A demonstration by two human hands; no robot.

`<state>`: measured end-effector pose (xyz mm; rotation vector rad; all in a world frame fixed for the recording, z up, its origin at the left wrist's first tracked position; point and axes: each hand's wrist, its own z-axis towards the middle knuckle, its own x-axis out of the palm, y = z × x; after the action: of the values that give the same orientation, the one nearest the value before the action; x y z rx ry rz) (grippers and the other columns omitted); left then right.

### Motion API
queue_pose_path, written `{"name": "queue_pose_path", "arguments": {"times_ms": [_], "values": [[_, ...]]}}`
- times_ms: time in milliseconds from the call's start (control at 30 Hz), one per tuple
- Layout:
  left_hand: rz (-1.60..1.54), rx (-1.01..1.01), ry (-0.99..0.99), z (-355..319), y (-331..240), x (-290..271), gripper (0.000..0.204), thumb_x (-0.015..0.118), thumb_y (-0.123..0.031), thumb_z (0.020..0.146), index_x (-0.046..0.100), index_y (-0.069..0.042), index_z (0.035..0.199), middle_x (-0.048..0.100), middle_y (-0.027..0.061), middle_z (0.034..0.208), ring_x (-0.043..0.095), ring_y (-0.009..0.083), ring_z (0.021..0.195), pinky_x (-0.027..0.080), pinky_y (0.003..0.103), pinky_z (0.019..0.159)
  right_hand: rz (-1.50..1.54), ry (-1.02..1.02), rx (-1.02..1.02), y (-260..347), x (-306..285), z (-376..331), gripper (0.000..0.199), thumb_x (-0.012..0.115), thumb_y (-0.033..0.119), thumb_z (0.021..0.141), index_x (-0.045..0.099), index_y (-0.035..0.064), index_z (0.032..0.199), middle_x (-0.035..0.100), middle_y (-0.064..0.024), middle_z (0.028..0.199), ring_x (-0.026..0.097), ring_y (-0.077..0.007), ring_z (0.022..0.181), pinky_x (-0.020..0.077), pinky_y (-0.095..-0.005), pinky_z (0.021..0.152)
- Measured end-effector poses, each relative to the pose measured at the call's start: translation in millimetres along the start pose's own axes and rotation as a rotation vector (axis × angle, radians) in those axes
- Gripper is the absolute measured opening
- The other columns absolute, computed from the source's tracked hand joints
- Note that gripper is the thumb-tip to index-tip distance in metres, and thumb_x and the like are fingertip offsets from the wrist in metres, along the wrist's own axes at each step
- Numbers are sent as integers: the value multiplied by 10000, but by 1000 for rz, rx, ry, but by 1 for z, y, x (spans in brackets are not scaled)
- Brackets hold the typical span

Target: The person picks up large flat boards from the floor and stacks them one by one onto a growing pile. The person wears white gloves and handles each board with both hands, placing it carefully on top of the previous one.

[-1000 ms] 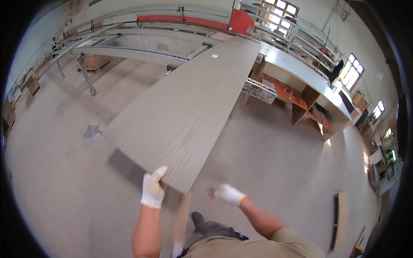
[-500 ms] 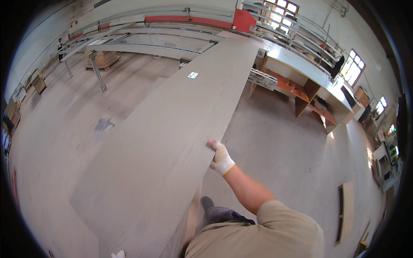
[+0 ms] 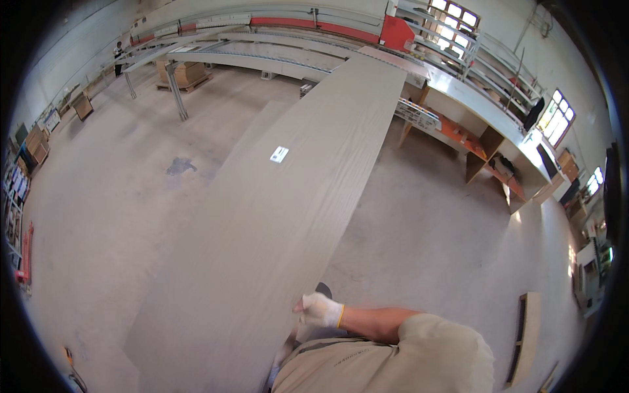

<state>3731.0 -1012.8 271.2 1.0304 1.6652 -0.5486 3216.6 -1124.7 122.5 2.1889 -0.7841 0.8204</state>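
Note:
A long grey-brown wood-grain board (image 3: 262, 216) stretches from close to my body toward the far machine, with a small white label (image 3: 279, 154) on its face. My right hand (image 3: 320, 310), in a white knit glove with bare fingertips, is closed at the board's right edge near my waist. Its thumb lies over the top; the other fingers are partly hidden at the edge. My left hand is out of sight.
Beyond the board's far end runs a long machine with a red strip (image 3: 282, 23) and metal support rails (image 3: 275, 63). A workbench with open compartments (image 3: 485, 141) stands at the right. Pallet-borne boards (image 3: 185, 73) sit far left; a wooden piece (image 3: 526, 337) lies at the lower right.
The board has slid toward me, its label now nearer. My right hand has come back close to my body. The gloved tip at the lower edge has left the view.

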Motion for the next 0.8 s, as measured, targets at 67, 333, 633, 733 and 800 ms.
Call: {"name": "queue_pose_path", "arguments": {"times_ms": [67, 333, 633, 733, 800], "values": [[-89, 119, -165, -2, -23, -27, 769, 379, -626, 1008, 731, 56, 963, 691, 324, 950, 657, 504, 921, 492, 581, 859, 150, 145, 173, -22, 7, -13, 47, 608, -19, 857, 625, 24, 858, 610, -94, 869, 590, -248, 818, 493, -419, 774], [-370, 683, -404, 104, -224, -63, 405, 616, -366, 938, 699, 12, 1056, 698, 228, 1071, 648, 409, 1042, 502, 482, 935, -794, 106, 349, -51, -6, -14, 287, 857, 280, 801, 784, 21, 899, 727, -58, 882, 658, -154, 825, 526, -325, 736], [-275, 699, -414, 170, -430, -84, 558, 491, -481, 1004, 618, -16, 1286, 643, 234, 1271, 598, 406, 1198, 459, 494, 1038, -136, -131, -273, 154, -99, -10, 427, 645, 391, 950, 567, 63, 1212, 596, -146, 1290, 549, -303, 1210, 444, -477, 1032], [-205, 622, -199, 171, -484, -102, 637, 355, -537, 1040, 622, -21, 1301, 666, 247, 1226, 624, 412, 1156, 470, 505, 1016, -28, -164, -592, 276, -93, -14, 497, 521, 439, 1013, 488, 67, 1341, 552, -172, 1422, 508, -351, 1340, 401, -542, 1132], [-195, 549, -132, 174, -512, -107, 687, 290, -555, 1046, 666, -10, 1230, 678, 264, 1181, 631, 428, 1132, 469, 514, 1013, 34, -222, -685, 351, -122, 0, 509, 557, 422, 1003, 488, 60, 1354, 566, -165, 1403, 529, -358, 1316, 420, -568, 1104]]}}
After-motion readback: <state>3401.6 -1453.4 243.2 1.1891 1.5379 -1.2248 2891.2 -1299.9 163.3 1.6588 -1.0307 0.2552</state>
